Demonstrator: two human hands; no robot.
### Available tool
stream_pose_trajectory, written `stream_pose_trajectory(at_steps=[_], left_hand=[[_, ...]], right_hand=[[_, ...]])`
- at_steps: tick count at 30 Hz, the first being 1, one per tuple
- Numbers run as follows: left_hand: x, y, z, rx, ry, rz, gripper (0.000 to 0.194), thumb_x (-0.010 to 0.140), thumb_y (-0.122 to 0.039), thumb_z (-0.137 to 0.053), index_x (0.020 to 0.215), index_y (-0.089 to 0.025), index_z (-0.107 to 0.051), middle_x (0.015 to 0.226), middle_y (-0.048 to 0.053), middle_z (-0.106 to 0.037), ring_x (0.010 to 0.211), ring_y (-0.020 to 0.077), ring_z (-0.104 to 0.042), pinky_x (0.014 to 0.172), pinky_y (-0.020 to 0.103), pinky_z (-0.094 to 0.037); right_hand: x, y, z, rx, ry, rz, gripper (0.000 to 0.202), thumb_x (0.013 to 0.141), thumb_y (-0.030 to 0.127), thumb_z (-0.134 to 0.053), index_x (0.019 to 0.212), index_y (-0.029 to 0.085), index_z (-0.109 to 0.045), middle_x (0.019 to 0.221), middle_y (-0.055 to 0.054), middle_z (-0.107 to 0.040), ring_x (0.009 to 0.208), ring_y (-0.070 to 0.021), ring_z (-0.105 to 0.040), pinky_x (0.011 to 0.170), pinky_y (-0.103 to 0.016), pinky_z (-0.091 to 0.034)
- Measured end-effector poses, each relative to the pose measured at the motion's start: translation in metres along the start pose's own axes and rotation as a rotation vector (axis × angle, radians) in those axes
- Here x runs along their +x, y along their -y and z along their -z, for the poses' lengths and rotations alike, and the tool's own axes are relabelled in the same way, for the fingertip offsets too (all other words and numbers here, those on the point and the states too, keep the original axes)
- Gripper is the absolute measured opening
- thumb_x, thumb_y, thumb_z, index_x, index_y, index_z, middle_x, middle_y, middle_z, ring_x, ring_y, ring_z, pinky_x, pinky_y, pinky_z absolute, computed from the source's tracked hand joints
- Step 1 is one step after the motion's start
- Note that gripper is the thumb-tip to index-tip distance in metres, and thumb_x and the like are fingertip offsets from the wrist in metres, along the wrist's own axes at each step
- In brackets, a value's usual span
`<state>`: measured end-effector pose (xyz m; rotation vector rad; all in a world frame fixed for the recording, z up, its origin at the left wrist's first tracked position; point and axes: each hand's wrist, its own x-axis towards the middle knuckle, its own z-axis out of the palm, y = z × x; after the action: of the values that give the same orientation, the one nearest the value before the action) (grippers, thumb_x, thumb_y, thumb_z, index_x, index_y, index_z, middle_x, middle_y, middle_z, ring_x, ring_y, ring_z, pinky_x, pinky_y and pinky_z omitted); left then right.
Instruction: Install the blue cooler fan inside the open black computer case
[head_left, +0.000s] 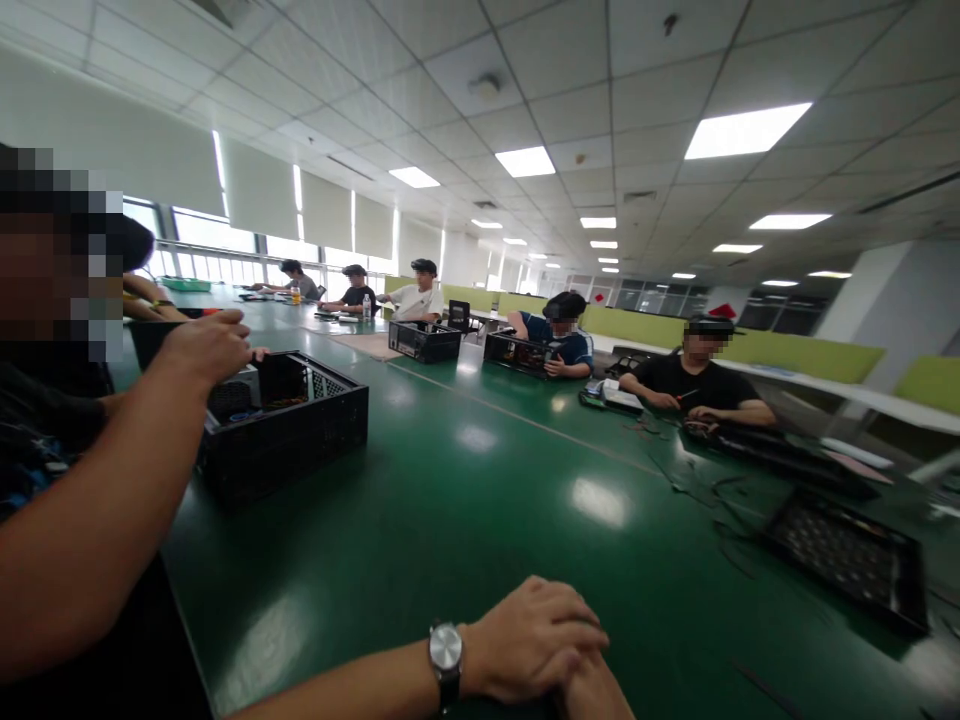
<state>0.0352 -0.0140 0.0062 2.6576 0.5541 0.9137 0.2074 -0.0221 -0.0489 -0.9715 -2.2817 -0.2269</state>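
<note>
My left hand (536, 637), with a silver-faced watch (445, 648) on its wrist, lies at the bottom of the view over the green tabletop (450, 520). Its fingers are bent over my right wrist (598, 690). Most of my right hand is covered by the left one, so its fingers do not show. No tool or part is visible in either hand. Farther off to the left, a co-worker's hand (210, 345) is raised at an open black computer case (292, 430), which stands on the table apart from my hands.
Several people sit around the long table. Two more computer cases (424, 340) (521, 353) stand farther back. To the right lie a black panel or tray (847, 560), loose dark straps or cables (720, 500), and a co-worker (697, 385) holding a thin tool.
</note>
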Motion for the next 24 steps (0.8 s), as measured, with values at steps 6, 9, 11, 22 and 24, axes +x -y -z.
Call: stream_pose_trajectory(at_steps=[6, 9, 11, 22, 24], left_hand=[[0.000, -0.007, -0.003, -0.131, 0.070, 0.055, 0.040, 0.099, -0.037, -0.041, 0.134, -0.027, -0.056, 0.130, 0.005, -0.065, 0.117, 0.0224, -0.061, 0.103, 0.037, -0.044], [-0.002, -0.008, 0.007, -0.350, -0.070, 0.173, 0.043, 0.098, -0.035, -0.046, 0.138, -0.020, -0.053, 0.130, 0.009, -0.063, 0.118, 0.0219, -0.059, 0.104, 0.036, -0.045], [-0.003, -0.006, 0.011, -0.489, -0.153, 0.277, 0.039, 0.102, -0.035, -0.041, 0.133, -0.017, -0.056, 0.127, 0.010, -0.065, 0.115, 0.0205, -0.061, 0.102, 0.035, -0.046], [-0.006, -0.003, 0.010, -0.494, -0.087, 0.246, 0.035, 0.102, -0.031, -0.043, 0.129, -0.016, -0.059, 0.119, 0.009, -0.065, 0.106, 0.0195, -0.061, 0.097, 0.034, -0.047], [-0.006, -0.003, 0.011, -0.498, -0.068, 0.251, 0.035, 0.101, -0.030, -0.043, 0.130, -0.016, -0.058, 0.120, 0.009, -0.065, 0.105, 0.0193, -0.061, 0.097, 0.034, -0.046]], right_hand=[[-0.004, -0.007, 0.006, -0.004, 0.049, -0.042, 0.032, 0.102, 0.032, -0.049, 0.131, 0.031, -0.063, 0.115, -0.008, -0.070, 0.097, -0.0234, -0.070, 0.078, -0.040, -0.062], [-0.010, 0.013, 0.022, 0.014, 0.054, -0.092, 0.041, 0.103, 0.020, -0.036, 0.137, 0.026, -0.058, 0.124, -0.013, -0.065, 0.113, -0.0271, -0.064, 0.090, -0.044, -0.059], [-0.008, 0.026, 0.033, -0.005, 0.047, -0.122, 0.042, 0.103, 0.017, -0.036, 0.141, 0.023, -0.053, 0.123, -0.015, -0.062, 0.113, -0.0284, -0.061, 0.092, -0.047, -0.056], [-0.005, 0.034, 0.037, -0.209, 0.086, -0.111, 0.029, 0.105, 0.018, -0.034, 0.115, 0.014, -0.061, 0.100, -0.013, -0.056, 0.090, -0.0261, -0.056, 0.076, -0.043, -0.054], [-0.004, 0.036, 0.039, -0.223, 0.081, -0.106, 0.030, 0.105, 0.018, -0.034, 0.112, 0.013, -0.063, 0.098, -0.013, -0.057, 0.088, -0.0261, -0.056, 0.074, -0.042, -0.055]])
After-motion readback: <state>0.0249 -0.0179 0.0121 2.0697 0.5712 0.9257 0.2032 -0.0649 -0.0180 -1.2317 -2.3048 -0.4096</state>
